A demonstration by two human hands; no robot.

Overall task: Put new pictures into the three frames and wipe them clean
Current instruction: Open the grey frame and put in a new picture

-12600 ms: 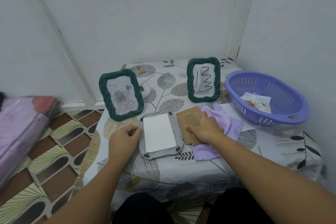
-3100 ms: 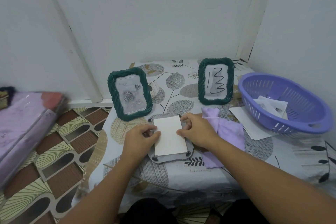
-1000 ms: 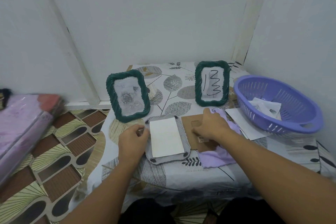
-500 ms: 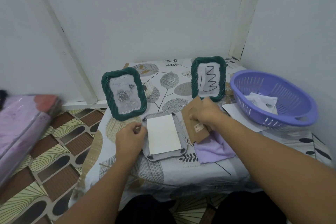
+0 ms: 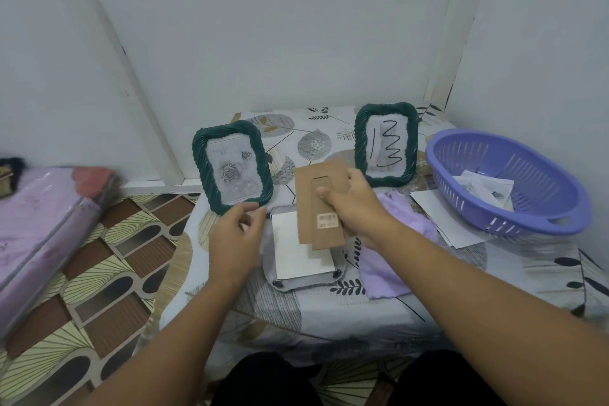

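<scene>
Now held upright in the right hand (image 5: pixel 354 207) — brown backing board (image 5: pixel 318 204), long axis near-to-far, hovering just above the face-down frame (image 5: pixel 304 250) and its white picture (image 5: pixel 298 250). Straight down to seat; left hand (image 5: pixel 235 237) loosely open, empty, just left of that frame.
</scene>
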